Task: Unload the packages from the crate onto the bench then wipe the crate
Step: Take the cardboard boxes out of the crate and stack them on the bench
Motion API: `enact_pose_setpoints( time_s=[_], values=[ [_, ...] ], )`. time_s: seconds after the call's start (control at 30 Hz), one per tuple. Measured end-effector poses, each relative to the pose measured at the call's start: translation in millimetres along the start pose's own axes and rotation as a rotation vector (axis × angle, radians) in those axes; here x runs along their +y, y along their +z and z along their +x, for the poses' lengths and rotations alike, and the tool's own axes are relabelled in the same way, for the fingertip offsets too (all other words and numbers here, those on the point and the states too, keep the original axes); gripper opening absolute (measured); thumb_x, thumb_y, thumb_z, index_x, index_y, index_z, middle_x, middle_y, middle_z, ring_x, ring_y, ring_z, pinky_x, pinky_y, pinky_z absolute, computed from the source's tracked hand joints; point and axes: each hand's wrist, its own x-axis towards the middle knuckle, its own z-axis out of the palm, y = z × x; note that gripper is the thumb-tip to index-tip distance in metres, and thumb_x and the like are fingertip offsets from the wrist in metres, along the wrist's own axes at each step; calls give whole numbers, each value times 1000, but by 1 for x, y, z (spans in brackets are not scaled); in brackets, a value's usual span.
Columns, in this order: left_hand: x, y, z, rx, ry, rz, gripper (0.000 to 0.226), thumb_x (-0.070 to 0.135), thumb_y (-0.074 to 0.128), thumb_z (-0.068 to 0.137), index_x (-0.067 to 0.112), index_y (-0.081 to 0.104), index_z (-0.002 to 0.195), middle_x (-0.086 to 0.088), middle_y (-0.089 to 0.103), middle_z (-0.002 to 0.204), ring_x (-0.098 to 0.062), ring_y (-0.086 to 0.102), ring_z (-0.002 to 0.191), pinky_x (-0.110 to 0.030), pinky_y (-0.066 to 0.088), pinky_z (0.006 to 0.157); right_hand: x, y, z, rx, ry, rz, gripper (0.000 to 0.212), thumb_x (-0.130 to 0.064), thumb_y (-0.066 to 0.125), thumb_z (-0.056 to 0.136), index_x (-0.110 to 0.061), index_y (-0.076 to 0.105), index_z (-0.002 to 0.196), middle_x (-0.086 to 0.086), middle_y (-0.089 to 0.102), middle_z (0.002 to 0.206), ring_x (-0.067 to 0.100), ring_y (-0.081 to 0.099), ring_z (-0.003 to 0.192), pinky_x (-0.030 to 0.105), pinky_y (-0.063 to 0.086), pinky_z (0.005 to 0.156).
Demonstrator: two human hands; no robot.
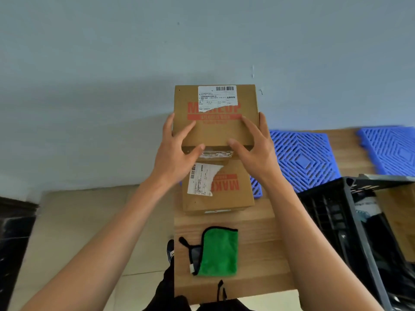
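Upper box (pixel 215 117): I'm reading red print "MAKEUP", partly covered by a torn white shipping label (pixel 216 97) with a barcode; its small print is illegible. Lower box (pixel 219 187): red "MAK…" showing upside down beside another torn barcode label (pixel 203 179).

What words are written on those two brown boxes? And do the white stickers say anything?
"MAKEUP" in big red letters on the upper box, partly hidden by its sticker.
"MAK", upside down in red, on the lower box; the rest is covered.
Red band and line under "MAKEUP": too blurred to read.
White sticker on the upper box: barcode and tiny print, too small to read.
White sticker on the lower box: barcode and tiny print, unreadable.
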Motion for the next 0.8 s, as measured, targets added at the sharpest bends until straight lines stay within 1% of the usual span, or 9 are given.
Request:
enact_pose_setpoints(
  time_s=[0.1,0.17,0.23,0.37,0.53,0.6,0.7,0.8],
  values=[
    [-6,4,20,-30,-1,12,62,40,73,91,31,50,148,2,7,168,-13,27,150,-23,25,113,7,5,19,-17,21,-12,71,-53,66,91,-38,36,153,-5,4,169,22,24,151,49,37,117],
    [-10,8,29,-48,-5,22,61,39,73,92,30,50,147,1,7,169,-15,29,150,-24,26,114,12,8,28,-26,34,-26,70,-52,66,92,-36,37,153,-2,6,169,22,24,151,43,35,118],
    [-13,11,35,-50,-8,33,60,40,71,93,30,50,148,0,8,169,-17,29,150,-26,26,114,16,10,35,-27,40,-32,68,-51,66,92,-34,40,153,-1,7,169,22,25,150,42,34,118],
    [-15,13,45,-46,-3,44,57,40,69,95,29,50,148,0,8,169,-18,28,151,-26,25,114,20,13,48,-15,31,-38,56,-47,64,95,-30,50,147,3,10,169,25,29,149,50,36,117],
    [-13,13,56,-52,-8,62,56,39,71,93,29,53,146,0,11,169,-16,27,150,-26,25,113,25,15,57,12,2,-19,47,-40,66,96,-28,59,140,4,14,168,24,31,149,50,39,116],
    [-13,12,59,-55,-30,34,56,37,74,91,30,56,144,1,13,169,-14,27,150,-25,25,114,26,15,58,11,7,-22,46,-40,65,96,-26,60,140,5,14,168,25,29,150,51,37,117],
    [-11,11,61,-49,-77,0,56,34,76,90,32,58,142,3,14,169,-12,24,149,-20,20,111,25,19,57,42,3,-50,46,-39,63,97,-25,59,141,8,16,167,28,27,149,53,35,117],
    [-9,12,61,-41,-88,-14,56,34,76,89,32,58,142,5,15,169,-7,24,147,-18,18,109,21,23,55,59,21,-80,45,-40,60,99,-29,56,143,6,16,168,28,25,149,56,34,116]
  ],
)
